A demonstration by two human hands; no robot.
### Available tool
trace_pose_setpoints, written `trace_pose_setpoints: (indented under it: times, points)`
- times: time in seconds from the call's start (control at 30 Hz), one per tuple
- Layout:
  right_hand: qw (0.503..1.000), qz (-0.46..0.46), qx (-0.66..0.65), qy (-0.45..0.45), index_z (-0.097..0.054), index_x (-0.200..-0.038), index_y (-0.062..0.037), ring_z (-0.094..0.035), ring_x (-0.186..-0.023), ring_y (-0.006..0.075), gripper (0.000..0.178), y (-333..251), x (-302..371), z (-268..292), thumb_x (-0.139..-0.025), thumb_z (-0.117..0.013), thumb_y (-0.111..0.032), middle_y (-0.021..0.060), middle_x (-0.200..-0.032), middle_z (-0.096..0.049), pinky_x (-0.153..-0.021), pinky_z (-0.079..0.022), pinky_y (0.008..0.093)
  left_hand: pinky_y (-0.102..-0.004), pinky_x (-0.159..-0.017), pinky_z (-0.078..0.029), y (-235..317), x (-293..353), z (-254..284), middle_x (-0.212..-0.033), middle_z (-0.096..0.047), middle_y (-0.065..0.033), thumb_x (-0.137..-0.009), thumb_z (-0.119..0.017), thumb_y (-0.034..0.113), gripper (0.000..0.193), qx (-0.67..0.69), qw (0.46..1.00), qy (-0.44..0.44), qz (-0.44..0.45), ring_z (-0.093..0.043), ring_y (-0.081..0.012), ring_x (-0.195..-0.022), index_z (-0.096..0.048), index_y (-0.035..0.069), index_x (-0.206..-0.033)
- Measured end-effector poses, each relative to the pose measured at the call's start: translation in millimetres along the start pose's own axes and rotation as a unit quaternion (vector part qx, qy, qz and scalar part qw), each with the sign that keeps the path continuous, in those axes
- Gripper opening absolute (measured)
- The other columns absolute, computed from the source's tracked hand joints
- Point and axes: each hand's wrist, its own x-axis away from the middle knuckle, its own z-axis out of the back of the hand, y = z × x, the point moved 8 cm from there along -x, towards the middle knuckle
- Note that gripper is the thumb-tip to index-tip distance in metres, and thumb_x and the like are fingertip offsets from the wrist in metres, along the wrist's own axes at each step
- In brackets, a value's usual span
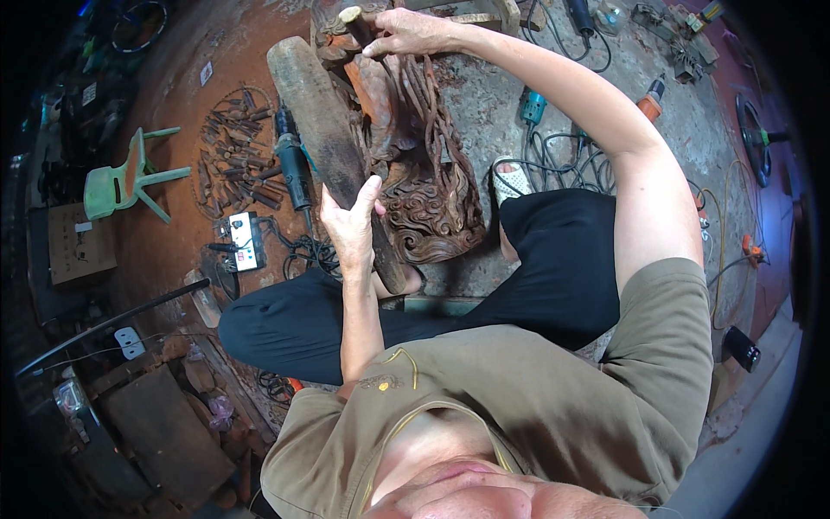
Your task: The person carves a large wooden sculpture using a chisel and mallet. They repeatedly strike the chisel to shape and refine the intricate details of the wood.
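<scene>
My left hand [350, 227] is closed round the narrower part of a long, flat wooden mallet [303, 95], thumb on its edge and the other fingers mostly hidden behind it. The mallet's broad end points away from me. Farther off, my right hand [411, 35] grips a dark tool handle with a pale, worn end [350, 15], which looks like a carving chisel; its blade cannot be made out. Both hands are over a dark brown wood carving [432, 212] between my legs, with swirling relief at the near end and rope-like strands above.
Left of the carving lie a dark teal power grinder [292, 169], a heap of chisels [238, 156] and a white power box [245, 240]. A green plastic chair [130, 177] stands farther left. On the right are another teal power tool [533, 105], an orange one [650, 102] and tangled cables [566, 164].
</scene>
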Motion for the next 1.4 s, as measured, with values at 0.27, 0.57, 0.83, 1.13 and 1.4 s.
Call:
trace_pose_setpoints:
  times: [0.27,0.57,0.83,1.13,1.4]
  points:
    - [0.991,0.121,-0.045,0.017,-0.060,-0.126,-0.0061,-0.069,-0.097,0.0296,0.043,-33,18,-12,-0.091,-0.072,-0.027,0.0149,-0.103,-0.071,-0.085,-0.052,0.0425,-0.0261,-0.049,-0.049,11,5,-4,-0.081,-0.064,-0.0052,-0.086,-0.077,0.008,0.032,0.004,1.000,0.005,-0.008,-0.058,-0.0119,-0.055,-0.057,0.002,-0.111]
    - [0.988,0.148,0.022,-0.024,-0.059,-0.130,-0.0049,-0.068,-0.099,0.0367,0.048,-57,26,-25,-0.087,-0.073,-0.021,0.0198,-0.106,-0.071,-0.084,-0.053,0.0471,-0.0227,-0.054,-0.047,9,6,-8,-0.087,-0.066,-0.0031,-0.085,-0.078,0.007,0.043,-0.023,1.000,-0.016,0.003,-0.057,-0.0087,-0.060,-0.057,0.000,-0.122]
    - [0.987,0.150,0.028,-0.043,-0.056,-0.135,-0.0013,-0.068,-0.099,0.0381,0.054,-57,24,-30,-0.086,-0.072,-0.016,0.0227,-0.108,-0.070,-0.084,-0.053,0.0464,-0.0230,-0.053,-0.046,7,5,-5,-0.088,-0.066,-0.0035,-0.086,-0.078,0.007,0.041,-0.022,1.000,-0.015,0.006,-0.057,-0.0085,-0.059,-0.057,0.000,-0.121]
    - [0.994,0.088,-0.031,0.055,-0.058,-0.131,-0.0040,-0.068,-0.102,0.0321,0.048,-25,11,-7,-0.091,-0.072,-0.028,0.0192,-0.107,-0.071,-0.089,-0.053,0.0427,-0.0245,-0.054,-0.047,5,5,-6,-0.090,-0.066,-0.0041,-0.085,-0.078,0.006,0.042,0.000,0.999,-0.027,0.027,-0.057,-0.0097,-0.059,-0.057,0.001,-0.121]
    - [0.993,0.103,-0.053,0.027,-0.059,-0.128,-0.0021,-0.069,-0.099,0.0326,0.043,-36,23,-19,-0.092,-0.070,-0.024,0.0200,-0.107,-0.071,-0.087,-0.052,0.0430,-0.0244,-0.054,-0.047,8,6,-8,-0.089,-0.066,-0.0039,-0.086,-0.077,0.005,0.040,-0.003,1.000,-0.023,0.020,-0.057,-0.0095,-0.059,-0.057,0.000,-0.120]
